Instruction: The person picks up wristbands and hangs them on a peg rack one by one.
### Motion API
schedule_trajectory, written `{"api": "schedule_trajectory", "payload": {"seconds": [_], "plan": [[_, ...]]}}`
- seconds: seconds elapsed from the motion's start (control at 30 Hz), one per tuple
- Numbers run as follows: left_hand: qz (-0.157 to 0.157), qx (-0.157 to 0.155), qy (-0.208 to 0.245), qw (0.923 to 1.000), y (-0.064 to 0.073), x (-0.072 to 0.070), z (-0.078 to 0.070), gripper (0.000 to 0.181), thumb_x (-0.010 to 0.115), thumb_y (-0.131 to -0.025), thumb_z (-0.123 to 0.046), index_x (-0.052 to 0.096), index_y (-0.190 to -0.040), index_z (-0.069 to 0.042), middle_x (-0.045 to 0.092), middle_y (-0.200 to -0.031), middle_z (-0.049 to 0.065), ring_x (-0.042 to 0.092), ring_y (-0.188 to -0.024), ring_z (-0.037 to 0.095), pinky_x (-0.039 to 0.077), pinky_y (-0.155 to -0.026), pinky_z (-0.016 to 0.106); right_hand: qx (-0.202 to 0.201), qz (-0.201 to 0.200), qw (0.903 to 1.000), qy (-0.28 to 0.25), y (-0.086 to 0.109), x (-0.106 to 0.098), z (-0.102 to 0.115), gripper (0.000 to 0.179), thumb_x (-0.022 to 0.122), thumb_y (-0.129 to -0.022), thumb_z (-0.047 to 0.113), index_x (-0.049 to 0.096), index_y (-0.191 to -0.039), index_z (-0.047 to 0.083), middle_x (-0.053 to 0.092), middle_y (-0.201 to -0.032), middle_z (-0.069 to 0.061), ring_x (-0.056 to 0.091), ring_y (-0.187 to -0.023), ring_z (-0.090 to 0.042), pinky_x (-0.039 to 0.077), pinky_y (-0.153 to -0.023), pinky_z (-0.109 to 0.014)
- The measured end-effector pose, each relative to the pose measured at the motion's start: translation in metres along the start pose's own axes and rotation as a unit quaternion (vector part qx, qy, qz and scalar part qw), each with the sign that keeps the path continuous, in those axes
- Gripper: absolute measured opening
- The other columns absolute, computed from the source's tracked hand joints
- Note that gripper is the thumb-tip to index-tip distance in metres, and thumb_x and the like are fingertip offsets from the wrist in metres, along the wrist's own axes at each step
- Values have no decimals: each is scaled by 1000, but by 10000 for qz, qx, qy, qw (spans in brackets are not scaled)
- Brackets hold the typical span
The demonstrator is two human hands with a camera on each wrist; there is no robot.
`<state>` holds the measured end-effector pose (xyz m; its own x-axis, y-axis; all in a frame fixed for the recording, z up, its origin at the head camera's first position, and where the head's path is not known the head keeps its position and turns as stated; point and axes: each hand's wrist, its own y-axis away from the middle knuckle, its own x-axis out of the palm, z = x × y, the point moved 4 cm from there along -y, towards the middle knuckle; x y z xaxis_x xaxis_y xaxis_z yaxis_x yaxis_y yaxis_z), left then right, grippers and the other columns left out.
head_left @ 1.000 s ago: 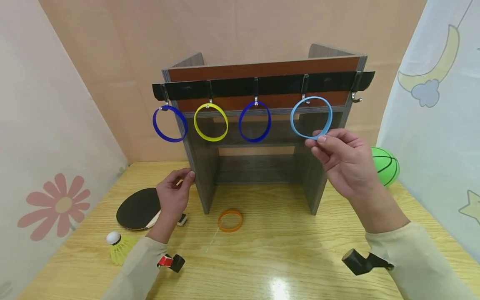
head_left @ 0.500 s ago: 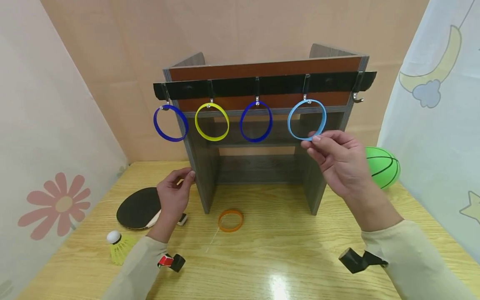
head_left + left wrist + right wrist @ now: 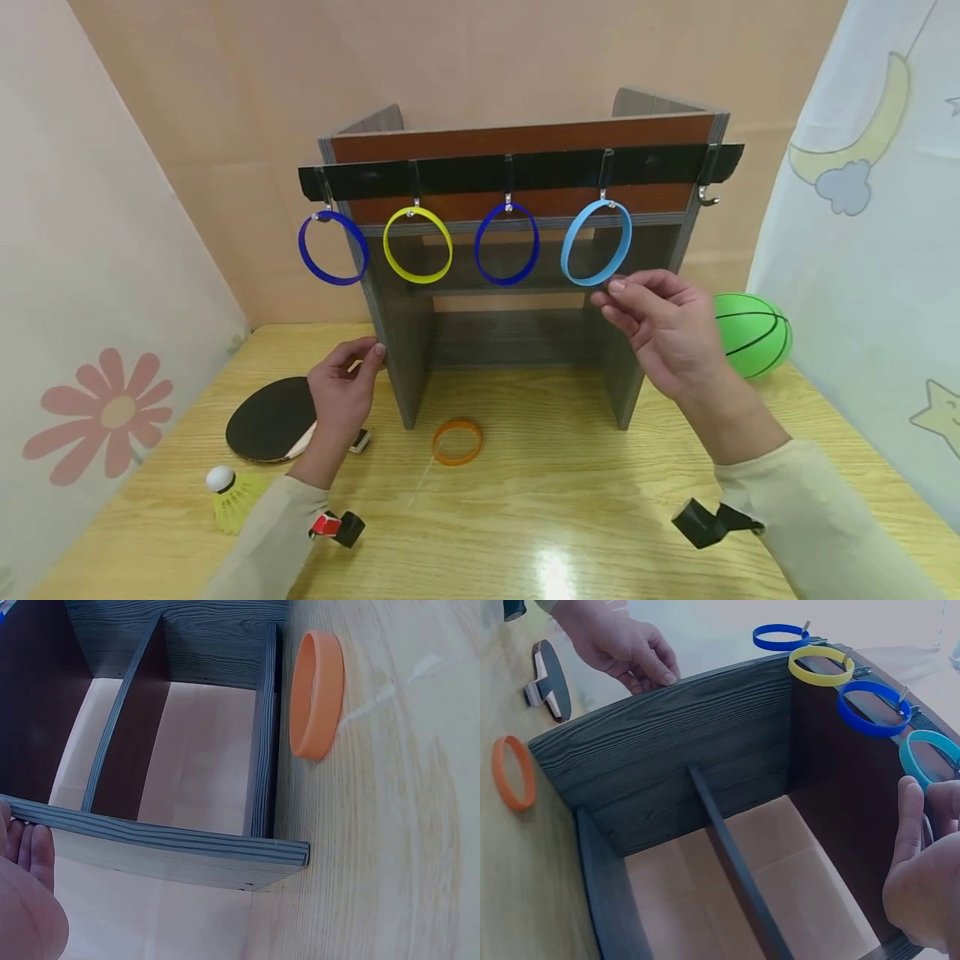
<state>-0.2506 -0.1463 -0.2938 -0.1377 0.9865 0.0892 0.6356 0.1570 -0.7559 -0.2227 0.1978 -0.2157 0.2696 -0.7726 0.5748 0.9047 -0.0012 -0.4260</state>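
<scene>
A light blue wristband (image 3: 625, 242) hangs from the fourth hook of the black strip. Just under its lower edge are the fingertips of my right hand (image 3: 686, 333), with the band outside the fingers. My left hand (image 3: 348, 379) pinches the left side panel of the grey wooden shelf (image 3: 397, 333) between thumb and fingers; the left wrist view shows the fingers (image 3: 41, 855) at the panel edge. A dark blue band (image 3: 307, 258), a yellow band (image 3: 387, 250) and another dark blue band (image 3: 477, 250) hang on the hooks to the left.
The rightmost hook (image 3: 707, 198) carries no band. An orange wristband (image 3: 436, 446) lies on the table before the shelf. At left are a black table tennis bat (image 3: 266, 417) and a yellow shuttlecock (image 3: 234, 504); a green ball (image 3: 757, 333) sits at right.
The light blue wristband moved left onto the hook and now hangs there. My right hand followed it left, then let go just below. The left hand stayed on the panel.
</scene>
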Motion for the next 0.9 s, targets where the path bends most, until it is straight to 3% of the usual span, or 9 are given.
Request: {"api": "schedule_trajectory", "payload": {"seconds": [0.27,0.4,0.7,0.9], "plan": [[16,-7,-11,10000,0,-1,-1,8,58,-84,20,59,-92,23,66,-80,12,64,-71,10,54,-67,19,314,96,9985,438,10,-6,-26,18,57,-87,-15,67,-80,-1,68,-78,-14,69,-74,-25,56,-70,-27],[32,14,1,10000,0,0,0,8,58,-84,19,60,-92,22,66,-80,11,64,-71,9,54,-66,19,683,104,9945,793,17,-9,-46,20,57,-87,-16,67,-81,1,68,-80,-12,69,-75,-23,56,-70,-27],[11,35,64,10000,0,0,0,8,58,-83,20,59,-91,23,65,-79,16,64,-70,10,54,-66,19,1655,-8,9656,2004,37,-16,-104,11,64,-83,-12,62,-85,-1,66,-84,-14,68,-79,-24,55,-77,-37],[33,67,8,10000,0,0,0,8,58,-84,20,60,-91,23,65,-80,20,64,-71,10,54,-65,19,2185,221,9434,2486,50,-18,-138,9,67,-82,-8,61,-88,-4,65,-85,-15,67,-81,-27,54,-80,-43]]}}
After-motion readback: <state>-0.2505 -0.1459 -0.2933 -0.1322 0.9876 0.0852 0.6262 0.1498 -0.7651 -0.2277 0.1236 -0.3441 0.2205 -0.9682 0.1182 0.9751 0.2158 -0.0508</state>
